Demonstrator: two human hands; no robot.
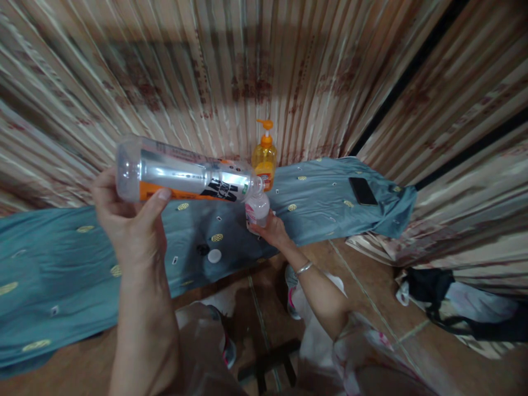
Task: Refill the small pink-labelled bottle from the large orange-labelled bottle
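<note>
A long surface draped in a teal cloth with yellow ovals runs from the left edge of the view to its far right end, backed by a striped curtain. Above the middle of the surface the left hand holds a large clear bottle with an orange and black label, tipped almost flat, its base to the left and its open neck to the right. The fingers of this hand are clenched around the bottle's base end, the thumb pressed on the near side of the label. The neck of the large bottle meets the mouth of a small clear bottle, which stands roughly upright just over the near edge of the surface. The right hand, a metal bangle on its wrist, grips the small bottle from below, its fingers wrapped round the lower part. Behind the two bottles, at the far edge, stands an orange pump dispenser. A dark phone lies flat near the right end. A white cap and a smaller black cap rest just beside each other on the cloth near the near edge, below the large bottle
</note>
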